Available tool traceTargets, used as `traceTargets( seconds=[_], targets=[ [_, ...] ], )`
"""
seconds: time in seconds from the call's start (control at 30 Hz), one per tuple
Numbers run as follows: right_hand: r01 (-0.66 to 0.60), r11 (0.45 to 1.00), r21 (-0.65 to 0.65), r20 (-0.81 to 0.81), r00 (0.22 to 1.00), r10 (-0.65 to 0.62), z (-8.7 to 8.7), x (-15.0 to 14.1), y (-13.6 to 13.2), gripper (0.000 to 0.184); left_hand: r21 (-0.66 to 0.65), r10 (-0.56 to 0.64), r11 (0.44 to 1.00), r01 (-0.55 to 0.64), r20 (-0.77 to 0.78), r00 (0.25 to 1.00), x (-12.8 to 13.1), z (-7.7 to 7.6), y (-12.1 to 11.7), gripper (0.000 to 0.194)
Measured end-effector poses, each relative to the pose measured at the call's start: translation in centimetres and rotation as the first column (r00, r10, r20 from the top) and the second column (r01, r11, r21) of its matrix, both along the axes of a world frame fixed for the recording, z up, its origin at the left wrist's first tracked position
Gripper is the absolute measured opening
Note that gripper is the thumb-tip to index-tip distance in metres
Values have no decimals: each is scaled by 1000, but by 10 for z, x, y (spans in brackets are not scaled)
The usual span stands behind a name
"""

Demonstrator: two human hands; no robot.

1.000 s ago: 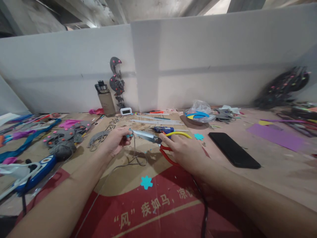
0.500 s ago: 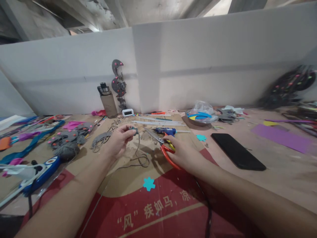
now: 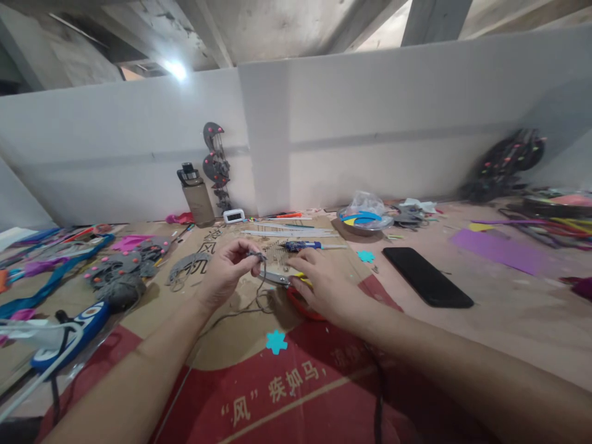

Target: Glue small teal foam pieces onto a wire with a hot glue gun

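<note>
My left hand pinches a small bunch of grey yarn between thumb and fingers. A loose grey strand hangs from it and curls on the cardboard. Close on the right, my right hand is closed around the handle of scissors with red and yellow grips. Their blades point left, under my left fingertips, and look closed. The blade tips are hidden behind the strand and fingers. Below lies a turquoise paper star shape.
Behind my hands lie a blue glue gun and white sticks. A black phone and a metal bowl are to the right. At left are a grey yarn ball, a blue-white power strip and a bottle.
The scissors have moved left and turned so the blades point more sideways, and they look closed now. My hands are nearer each other. The camera view has shifted slightly.
</note>
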State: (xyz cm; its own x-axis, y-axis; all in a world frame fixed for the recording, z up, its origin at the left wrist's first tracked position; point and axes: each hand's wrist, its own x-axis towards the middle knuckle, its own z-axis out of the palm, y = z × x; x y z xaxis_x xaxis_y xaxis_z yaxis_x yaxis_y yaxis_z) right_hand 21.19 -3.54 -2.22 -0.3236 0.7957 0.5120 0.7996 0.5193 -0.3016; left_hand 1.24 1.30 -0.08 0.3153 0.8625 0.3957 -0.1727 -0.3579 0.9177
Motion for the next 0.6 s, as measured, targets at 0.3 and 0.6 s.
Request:
traceTargets(
  seconds=[0.3, 0.6],
  targets=[
    [-162, 980, -114, -503, 860, 84, 24, -39, 1, 29, -91, 63, 994, -60, 31, 998, 4, -2, -3, 14],
    [-171, 972, -162, -711, 703, 5, 9, -49, 26, 16, -166, 37, 986, -33, 17, 999, 6, -1, -3, 17]
  ],
)
